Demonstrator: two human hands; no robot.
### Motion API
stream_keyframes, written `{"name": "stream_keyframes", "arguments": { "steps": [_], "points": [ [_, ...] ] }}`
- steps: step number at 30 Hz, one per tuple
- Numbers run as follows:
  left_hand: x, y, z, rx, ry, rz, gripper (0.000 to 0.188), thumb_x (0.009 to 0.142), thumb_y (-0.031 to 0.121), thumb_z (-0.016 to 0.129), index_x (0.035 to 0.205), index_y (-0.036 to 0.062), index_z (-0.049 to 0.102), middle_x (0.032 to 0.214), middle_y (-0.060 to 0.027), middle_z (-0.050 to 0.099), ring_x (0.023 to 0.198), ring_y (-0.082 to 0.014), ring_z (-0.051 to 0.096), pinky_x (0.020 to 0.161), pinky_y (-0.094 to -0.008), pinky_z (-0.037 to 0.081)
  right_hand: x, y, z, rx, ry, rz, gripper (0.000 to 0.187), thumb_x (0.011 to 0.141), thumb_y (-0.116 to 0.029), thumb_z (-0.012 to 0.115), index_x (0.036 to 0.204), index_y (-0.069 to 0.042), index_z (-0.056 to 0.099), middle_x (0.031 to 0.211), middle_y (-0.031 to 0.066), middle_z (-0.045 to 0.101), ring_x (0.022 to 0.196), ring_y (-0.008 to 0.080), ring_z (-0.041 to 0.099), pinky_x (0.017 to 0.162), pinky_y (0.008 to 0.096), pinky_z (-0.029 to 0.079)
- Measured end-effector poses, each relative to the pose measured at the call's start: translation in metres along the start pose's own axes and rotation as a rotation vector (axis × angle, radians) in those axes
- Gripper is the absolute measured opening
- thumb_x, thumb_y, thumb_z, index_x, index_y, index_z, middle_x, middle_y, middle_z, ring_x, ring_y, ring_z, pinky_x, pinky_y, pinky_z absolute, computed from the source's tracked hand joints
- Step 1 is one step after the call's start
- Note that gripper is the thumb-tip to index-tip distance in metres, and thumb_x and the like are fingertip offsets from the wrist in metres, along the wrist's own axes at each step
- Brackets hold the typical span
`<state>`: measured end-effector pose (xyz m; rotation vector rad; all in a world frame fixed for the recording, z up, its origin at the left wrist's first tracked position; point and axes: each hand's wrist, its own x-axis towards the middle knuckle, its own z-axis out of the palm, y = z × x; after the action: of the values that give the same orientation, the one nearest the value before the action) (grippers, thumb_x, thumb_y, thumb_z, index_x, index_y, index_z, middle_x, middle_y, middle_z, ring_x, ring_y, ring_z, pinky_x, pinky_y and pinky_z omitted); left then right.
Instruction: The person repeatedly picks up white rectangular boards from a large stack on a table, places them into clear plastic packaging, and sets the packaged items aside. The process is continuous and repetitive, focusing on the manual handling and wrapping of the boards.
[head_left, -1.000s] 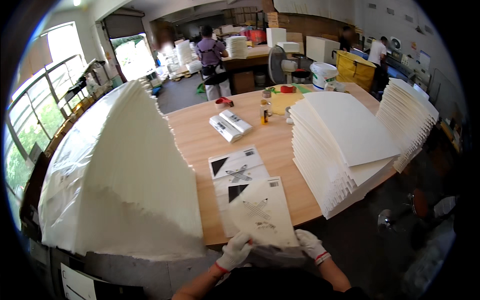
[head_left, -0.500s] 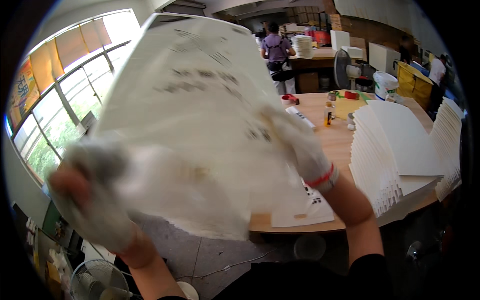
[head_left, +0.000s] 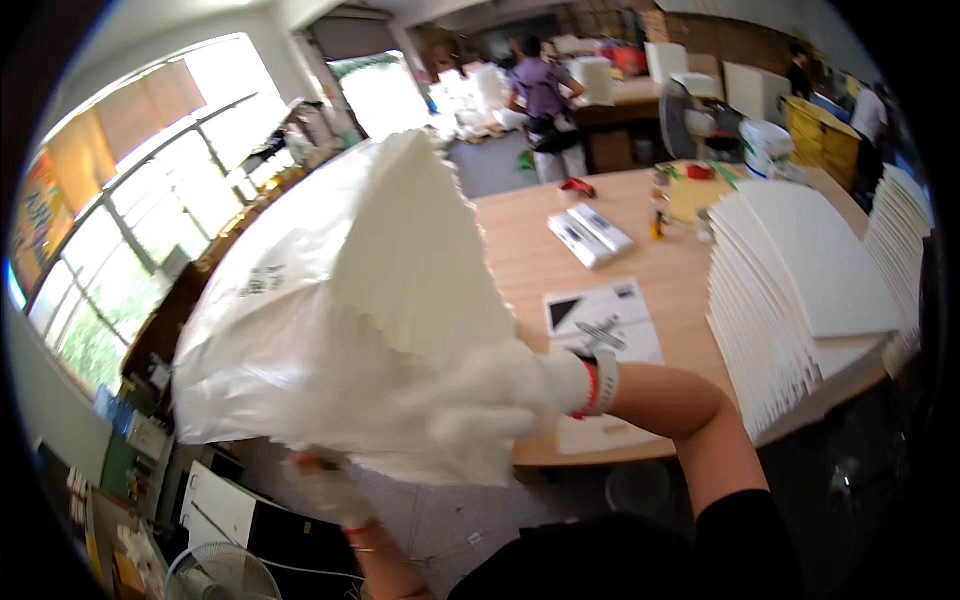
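Note:
A large white plastic bag [head_left: 265, 300] with small dark print is raised in front of me, left of the table. White sheet material [head_left: 415, 250] with a jagged right edge shows at its right side; how far it sits inside the bag I cannot make out. My left hand [head_left: 325, 488], in a pale glove, is at the bag's lower edge and grips it, its fingers partly hidden. My right hand [head_left: 490, 400], white-gloved with a red cuff and a wristband, lies across the lower right of the white material, its fingers smeared by motion.
On the wooden table [head_left: 520, 290] lie a printed sheet [head_left: 605, 325], white packets [head_left: 590, 235], a small bottle [head_left: 657, 220] and fanned stacks of white boards [head_left: 800, 265]. A white bucket [head_left: 766, 150] stands behind. A fan [head_left: 220, 575] is at lower left; a person [head_left: 545, 100] stands beyond.
The bag has swung left and down, uncovering the printed sheet and packets. Its jagged white contents now show. My left hand went lower and right; my right hand came down and leftward.

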<state>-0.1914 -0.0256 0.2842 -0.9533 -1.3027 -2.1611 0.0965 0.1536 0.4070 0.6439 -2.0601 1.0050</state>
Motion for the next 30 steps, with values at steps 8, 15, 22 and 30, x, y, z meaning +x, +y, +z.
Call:
{"name": "stream_keyframes", "arguments": {
  "steps": [8,15,22,30],
  "points": [
    [-0.331,-0.052,0.092,-0.042,-1.611,0.007,0.03,0.083,0.011,0.069,0.113,0.0049,0.064,0.109,-0.0164,0.065,0.097,-0.0362,0.065,0.083,-0.0454,0.055,-0.311,-0.01,0.076,0.487,1.392,1.01,0.053,0.109,-0.044,0.041,0.137,-0.002,0.057,0.082,0.0058,0.063,0.073,0.0196,0.067,0.073,0.0398,0.061],
    [-0.449,-0.097,0.147,0.337,-1.863,0.764,0.032,0.093,0.018,0.055,0.122,0.0046,0.06,0.106,-0.0162,0.064,0.094,-0.0314,0.068,0.055,-0.0524,0.055,-0.436,-0.08,0.157,0.507,1.783,1.13,0.054,0.109,-0.042,0.045,0.138,0.003,0.053,0.086,0.0074,0.068,0.07,0.0207,0.068,0.078,0.0461,0.061],
    [-0.468,-0.175,0.17,0.179,-1.965,0.375,0.018,0.094,0.023,0.06,0.096,0.0064,0.066,0.085,-0.0139,0.07,0.072,-0.0299,0.07,0.065,-0.0464,0.054,-0.434,-0.07,0.169,0.499,1.823,1.186,0.046,0.105,-0.035,0.056,0.134,0.001,0.058,0.091,0.0096,0.066,0.072,0.0203,0.067,0.081,0.0457,0.061],
    [-0.369,-0.104,0.225,0.254,-2.128,-0.458,0.033,0.079,0.039,0.077,0.085,0.0077,0.066,0.078,-0.0118,0.07,0.076,-0.0232,0.067,0.072,-0.0379,0.05,-0.414,0.038,0.124,0.531,1.436,1.264,0.03,0.102,-0.034,0.062,0.115,-0.008,0.067,0.083,0.002,0.059,0.064,0.0146,0.056,0.062,0.0316,0.05]
  ]
}}
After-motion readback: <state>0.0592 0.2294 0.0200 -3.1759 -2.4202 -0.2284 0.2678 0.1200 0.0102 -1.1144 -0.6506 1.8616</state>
